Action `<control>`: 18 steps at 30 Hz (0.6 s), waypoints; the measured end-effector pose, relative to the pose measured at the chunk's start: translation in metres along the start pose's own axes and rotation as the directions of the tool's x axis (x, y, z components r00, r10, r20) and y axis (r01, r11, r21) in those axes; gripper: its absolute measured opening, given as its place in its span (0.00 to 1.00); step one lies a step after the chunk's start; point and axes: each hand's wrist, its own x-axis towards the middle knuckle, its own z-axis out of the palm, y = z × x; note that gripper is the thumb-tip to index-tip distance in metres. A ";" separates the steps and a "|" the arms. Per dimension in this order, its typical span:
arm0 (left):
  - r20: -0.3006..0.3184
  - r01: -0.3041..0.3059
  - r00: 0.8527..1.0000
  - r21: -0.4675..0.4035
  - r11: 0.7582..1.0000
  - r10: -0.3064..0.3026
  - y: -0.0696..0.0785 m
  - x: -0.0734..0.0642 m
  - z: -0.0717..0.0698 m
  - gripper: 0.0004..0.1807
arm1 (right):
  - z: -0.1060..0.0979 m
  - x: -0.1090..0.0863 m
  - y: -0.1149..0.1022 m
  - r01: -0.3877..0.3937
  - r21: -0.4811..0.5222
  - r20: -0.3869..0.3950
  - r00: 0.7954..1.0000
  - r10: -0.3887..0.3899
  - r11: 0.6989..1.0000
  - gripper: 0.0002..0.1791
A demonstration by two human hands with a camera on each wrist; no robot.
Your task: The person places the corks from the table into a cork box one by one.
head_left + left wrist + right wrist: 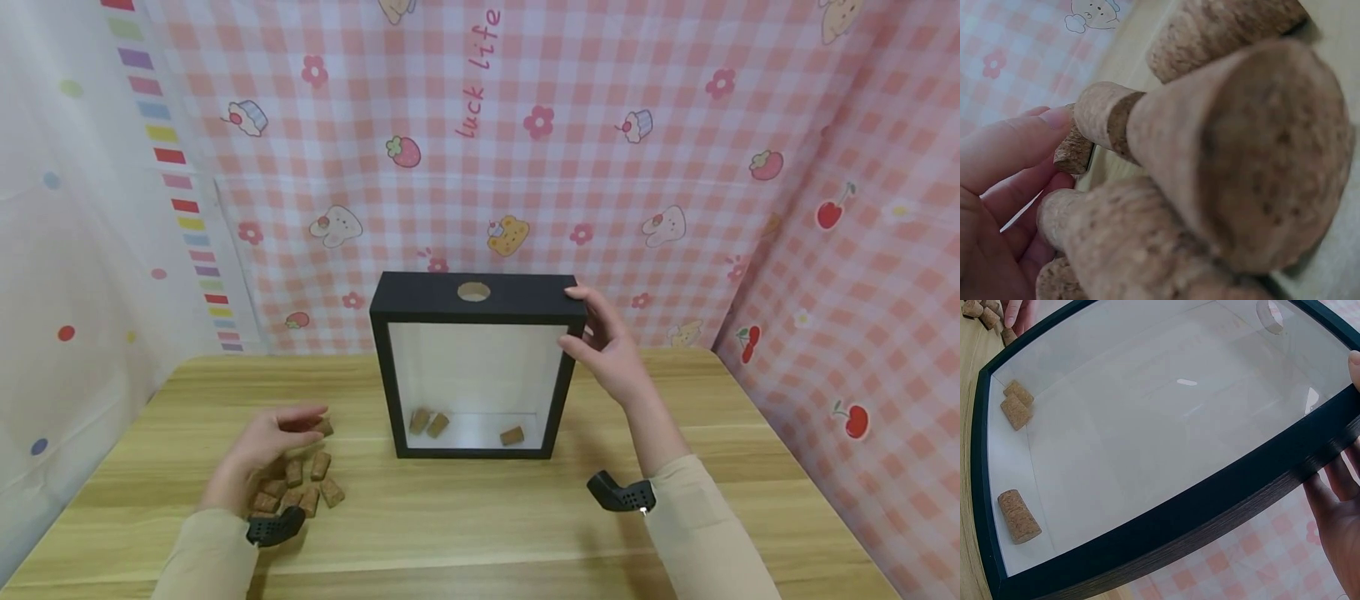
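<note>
A black-framed shadow box [478,453] with a clear front and a round hole [474,292] in its top stands upright on the table. Three wine corks lie inside on its floor, one of them a cork [512,435] at the right. My right hand [611,350] grips the box's upper right corner, thumb on the front and fingers behind. To the left, my left hand [266,442] pinches a cork [1072,153] between thumb and fingers, low at the tabletop. Several loose corks [294,472] lie under and beside that hand, some partly hidden by it.
The wooden table [465,525] runs back to a pink checked curtain [420,208]. A white dotted curtain [67,250] hangs at the left. Black wrist mounts [622,493] sit at both sleeves.
</note>
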 end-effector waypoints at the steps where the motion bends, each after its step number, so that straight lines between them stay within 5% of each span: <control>1: 0.003 0.005 1.000 0.001 1.000 -0.005 0.000 0.000 0.000 0.27 | 0.000 0.000 0.000 0.000 0.000 0.000 1.000 0.000 1.000 0.33; 18: -0.006 0.032 0.999 0.043 0.999 -0.032 -0.008 -0.003 0.002 0.25 | 0.001 -0.001 0.000 -0.003 0.003 -0.003 1.000 0.003 1.000 0.33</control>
